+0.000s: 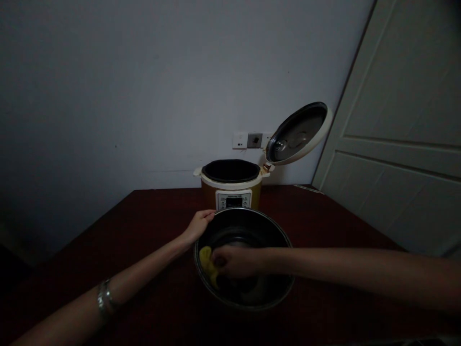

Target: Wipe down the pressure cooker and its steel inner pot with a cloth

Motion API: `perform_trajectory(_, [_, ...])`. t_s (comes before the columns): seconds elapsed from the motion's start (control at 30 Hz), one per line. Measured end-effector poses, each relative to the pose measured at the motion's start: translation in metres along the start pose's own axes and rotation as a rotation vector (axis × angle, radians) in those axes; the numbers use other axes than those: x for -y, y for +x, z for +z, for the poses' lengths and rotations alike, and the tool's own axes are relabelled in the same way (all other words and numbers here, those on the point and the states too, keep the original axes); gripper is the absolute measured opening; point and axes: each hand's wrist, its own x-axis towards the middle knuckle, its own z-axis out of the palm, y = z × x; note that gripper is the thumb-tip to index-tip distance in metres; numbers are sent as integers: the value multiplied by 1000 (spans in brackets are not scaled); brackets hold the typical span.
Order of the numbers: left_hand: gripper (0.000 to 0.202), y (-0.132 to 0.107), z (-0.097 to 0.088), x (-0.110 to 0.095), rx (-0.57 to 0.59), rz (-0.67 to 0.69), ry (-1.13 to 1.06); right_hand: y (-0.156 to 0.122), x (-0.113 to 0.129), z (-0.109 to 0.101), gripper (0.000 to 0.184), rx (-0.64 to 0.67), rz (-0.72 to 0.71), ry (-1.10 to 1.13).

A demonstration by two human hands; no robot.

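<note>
A dark round inner pot (266, 226) is tilted toward me in front of the cooker. My left hand (200, 225) grips its rim at the upper left, fingers closed over the edge. Inside the pot, my right hand (234, 261) holds a yellow cloth (206, 261) against the left inner wall. That hand is slightly blurred, and its fingers are bent round the cloth. Behind the pot stands an electric pressure cooker (230, 185) with a dark cavity and a control panel on its front. Its lid (298, 134) is raised on a hinge at the right.
The dark red table (162, 206) reaches back to a pale wall (144, 86). Wall sockets (248, 140) sit behind the cooker. A panelled door (396, 144) stands at the right, close to the table edge. The light is dim.
</note>
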Motion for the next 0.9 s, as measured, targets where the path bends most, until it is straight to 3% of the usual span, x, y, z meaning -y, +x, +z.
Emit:
perform_trajectory(0.1, [23,-3,3,0,-17,-71,-172,12,5,-2,20,-156,78,230])
perform_trajectory(0.17, [27,-6,4,-2,-31,-103,-225,11,8,-5,22,-105,61,290])
perform_trajectory(0.27, [39,-8,2,-2,-34,-118,-222,5,7,-10,19,34,-95,156])
perform_trajectory(0.33, [44,-8,1,0,-18,-111,-218,6,6,-14,16,-30,-256,-122])
perform_trajectory(0.43, [50,-7,-1,1,-37,-116,-181,16,4,-26,13,-185,-456,-734])
perform_trajectory(0.57, [51,-7,1,-3,-25,-133,-98,23,3,-53,18,-171,-539,-1410])
perform_trajectory(0.7, [41,-8,1,-6,64,-63,-85,2,-1,-78,17,-174,-326,-1670])
perform_trajectory(0.8, [34,-8,0,-5,125,-55,-114,-30,1,-84,11,-150,-48,-1676])
perform_trajectory(0.9, [31,-7,-1,-3,139,-52,-117,-65,17,-76,22,-36,228,-1581])
